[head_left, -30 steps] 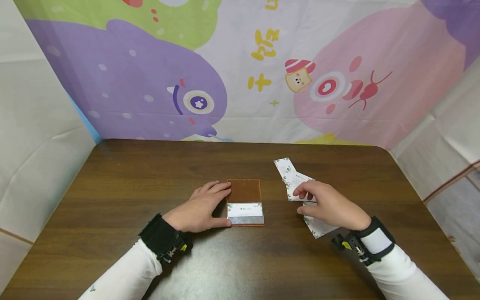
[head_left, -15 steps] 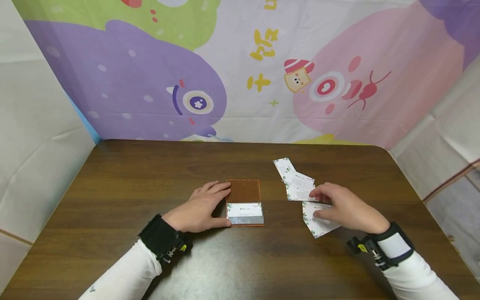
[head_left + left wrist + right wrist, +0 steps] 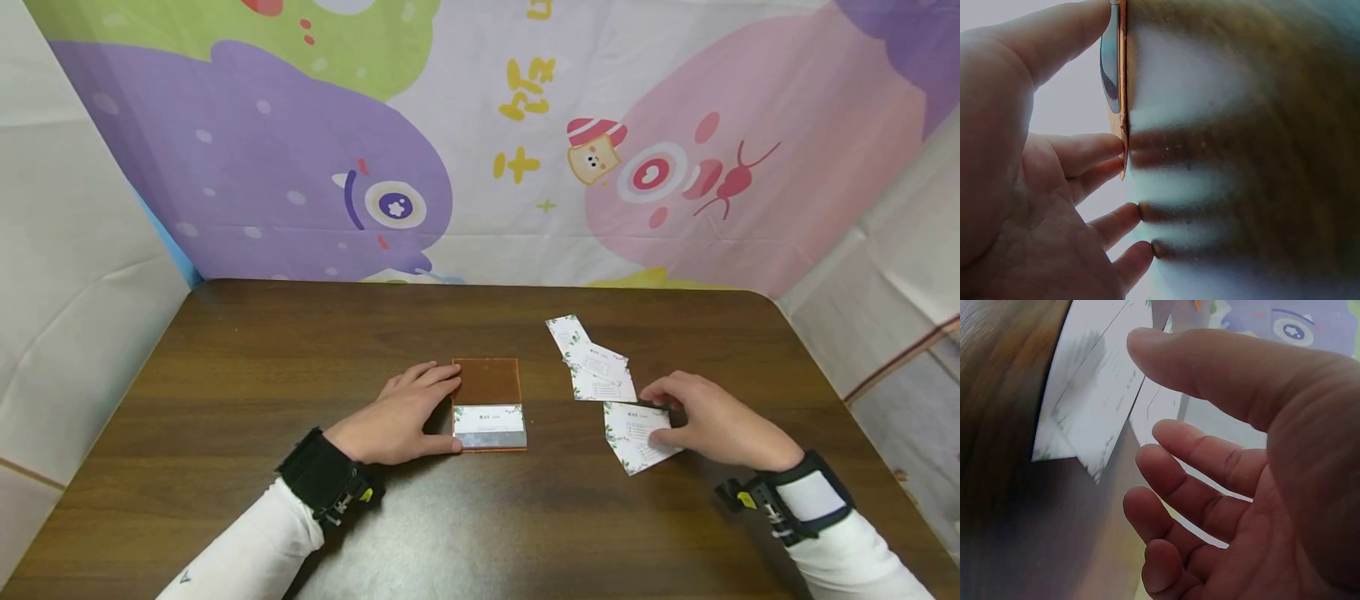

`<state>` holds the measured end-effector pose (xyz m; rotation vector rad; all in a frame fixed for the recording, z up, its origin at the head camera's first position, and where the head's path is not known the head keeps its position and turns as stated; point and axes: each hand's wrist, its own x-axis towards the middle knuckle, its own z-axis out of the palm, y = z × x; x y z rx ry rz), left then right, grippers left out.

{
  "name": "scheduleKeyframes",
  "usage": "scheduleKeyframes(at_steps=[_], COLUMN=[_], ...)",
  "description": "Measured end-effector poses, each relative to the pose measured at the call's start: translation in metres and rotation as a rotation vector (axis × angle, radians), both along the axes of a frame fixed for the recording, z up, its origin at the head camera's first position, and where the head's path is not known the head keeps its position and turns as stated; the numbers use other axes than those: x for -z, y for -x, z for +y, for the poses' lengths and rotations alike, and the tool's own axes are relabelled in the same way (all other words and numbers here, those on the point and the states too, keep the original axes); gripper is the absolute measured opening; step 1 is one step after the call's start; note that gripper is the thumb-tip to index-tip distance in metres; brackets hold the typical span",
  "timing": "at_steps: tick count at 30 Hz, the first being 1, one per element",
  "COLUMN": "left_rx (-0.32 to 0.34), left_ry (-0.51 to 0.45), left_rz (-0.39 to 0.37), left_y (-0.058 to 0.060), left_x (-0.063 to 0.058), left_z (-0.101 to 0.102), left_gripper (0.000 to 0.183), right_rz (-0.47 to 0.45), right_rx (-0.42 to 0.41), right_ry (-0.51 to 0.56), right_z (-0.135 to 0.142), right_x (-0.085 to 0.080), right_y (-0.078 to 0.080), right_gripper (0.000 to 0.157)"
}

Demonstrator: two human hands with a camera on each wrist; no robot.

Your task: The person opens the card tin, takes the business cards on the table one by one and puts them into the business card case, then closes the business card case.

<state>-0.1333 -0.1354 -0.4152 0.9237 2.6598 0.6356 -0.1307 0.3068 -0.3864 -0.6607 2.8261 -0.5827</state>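
A flat brown card holder (image 3: pixel 486 383) with an orange edge lies mid-table, a stack of white cards (image 3: pixel 489 421) under a greyish band in its near half. My left hand (image 3: pixel 397 417) rests at its left side, thumb and fingertips touching the edge. My right hand (image 3: pixel 716 423) hovers over the right end of the nearer loose white cards (image 3: pixel 630 433), which overlap each other. In the right wrist view a gap separates the thumb from the loosely bent fingers (image 3: pixel 1163 469), with nothing between them. Whether the thumb touches a card I cannot tell.
Beyond the nearer cards lie several more overlapping white cards (image 3: pixel 600 387) with green leaf print, the farthest one (image 3: pixel 568 332) slanted. The brown wooden table (image 3: pixel 300 333) ends at a cartoon-print cloth (image 3: pixel 487 208) at the back.
My right hand has moved right, from over the farther cards to the right end of the nearer ones. The left hand and card holder have stayed put.
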Motion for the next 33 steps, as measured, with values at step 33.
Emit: scheduleKeyframes(at_steps=[33], left_rx=[0.002], left_ry=[-0.003], left_rz=[-0.009], left_y=[0.0004], left_x=[0.0005], left_z=[-0.0004], left_gripper=[0.088], right_rz=[-0.078], right_rx=[0.062], right_ry=[0.004], right_z=[0.0094], right_x=[0.0091], right_y=[-0.0043], right_gripper=[0.045])
